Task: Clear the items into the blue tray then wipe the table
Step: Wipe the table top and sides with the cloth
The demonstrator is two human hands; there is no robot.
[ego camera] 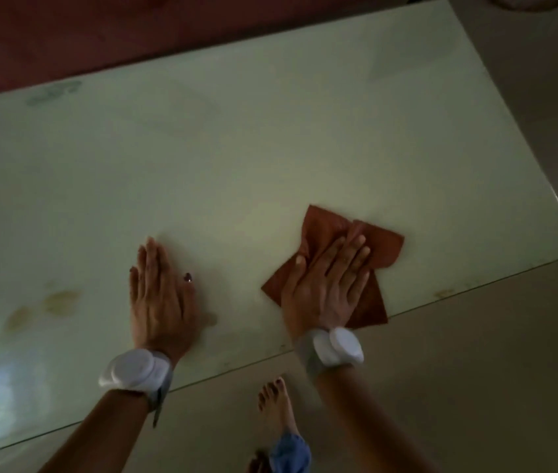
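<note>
An orange-brown cloth (383, 247) lies crumpled on the pale glossy table (236, 165), near its front edge on the right. My right hand (330, 281) presses flat on the cloth, fingers straight and together. My left hand (161, 295) rests flat on the bare tabletop about a hand's width to the left, fingers straight, holding nothing. Both wrists wear white round bands. The blue tray is out of view.
Yellowish stains (59, 302) mark the table at the front left, and a smaller one (443, 293) sits by the front right edge. A dark smudge (55, 92) lies at the far left. My bare foot (277, 404) stands on the beige floor below the table's edge.
</note>
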